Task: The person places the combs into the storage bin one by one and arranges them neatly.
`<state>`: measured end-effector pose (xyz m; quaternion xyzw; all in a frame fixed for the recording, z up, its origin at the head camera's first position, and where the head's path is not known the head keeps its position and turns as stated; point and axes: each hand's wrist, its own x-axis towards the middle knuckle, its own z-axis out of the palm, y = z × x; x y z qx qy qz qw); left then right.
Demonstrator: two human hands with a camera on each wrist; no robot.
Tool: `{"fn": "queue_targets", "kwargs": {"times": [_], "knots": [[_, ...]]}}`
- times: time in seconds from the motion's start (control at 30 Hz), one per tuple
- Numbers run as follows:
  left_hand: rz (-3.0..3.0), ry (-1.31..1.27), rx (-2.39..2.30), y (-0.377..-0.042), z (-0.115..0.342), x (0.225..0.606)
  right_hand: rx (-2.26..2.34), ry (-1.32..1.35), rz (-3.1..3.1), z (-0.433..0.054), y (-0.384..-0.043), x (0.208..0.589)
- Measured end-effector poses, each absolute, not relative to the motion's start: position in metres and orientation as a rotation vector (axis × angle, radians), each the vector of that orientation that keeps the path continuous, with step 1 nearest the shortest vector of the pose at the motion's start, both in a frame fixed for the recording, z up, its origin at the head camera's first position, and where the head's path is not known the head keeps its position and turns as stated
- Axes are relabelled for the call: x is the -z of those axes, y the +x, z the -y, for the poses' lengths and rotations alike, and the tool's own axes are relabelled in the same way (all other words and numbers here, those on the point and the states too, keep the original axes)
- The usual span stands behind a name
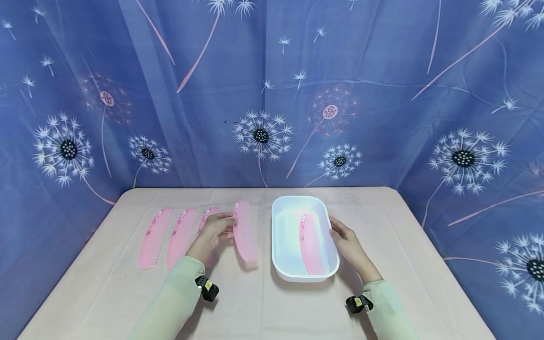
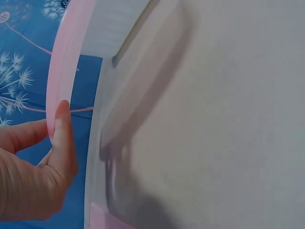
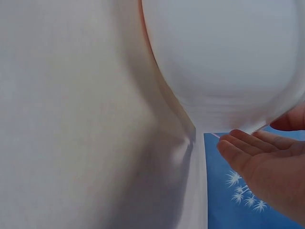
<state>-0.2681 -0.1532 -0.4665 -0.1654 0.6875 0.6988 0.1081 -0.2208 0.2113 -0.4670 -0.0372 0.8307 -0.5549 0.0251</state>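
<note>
My left hand (image 1: 216,231) pinches a pink comb (image 1: 245,233) near its upper part, between thumb and fingers. That comb is held up off the table, its shadow falling on the cloth in the left wrist view. At the right side of a white plastic basin (image 1: 278,269), my right hand (image 1: 349,243) holds the rim, thumb above and fingers along the outer wall. Inside the basin lies another pink comb (image 1: 311,243). Partly behind my left hand is a further pink comb (image 1: 209,215) on the table.
Two more pink combs, one far left (image 1: 155,240) and one beside it (image 1: 182,240), lie side by side on the table (image 1: 297,311), which has a pale pink cloth. A blue curtain (image 1: 204,118) with dandelion prints surrounds the table's back and sides.
</note>
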Motion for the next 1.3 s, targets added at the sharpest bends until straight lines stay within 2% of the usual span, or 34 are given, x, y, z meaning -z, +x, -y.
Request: {"fn": "queue_targets", "kwargs": {"times": [0.57, 0.97, 1.3], "knots": [[-1.885, -0.357, -2.193, -0.269, 0.13, 0.451, 1.751, -0.13, -2.527, -0.212, -0.22, 0.466], [-1.811, -0.277, -2.229, -0.26, 0.092, 0.428, 1.747, -0.126, -2.519, -0.212, -0.22, 0.466], [-1.813, -0.195, -2.197, -0.259, 0.061, 0.428, 1.756, -0.135, -2.531, -0.213, -0.221, 0.47]]}}
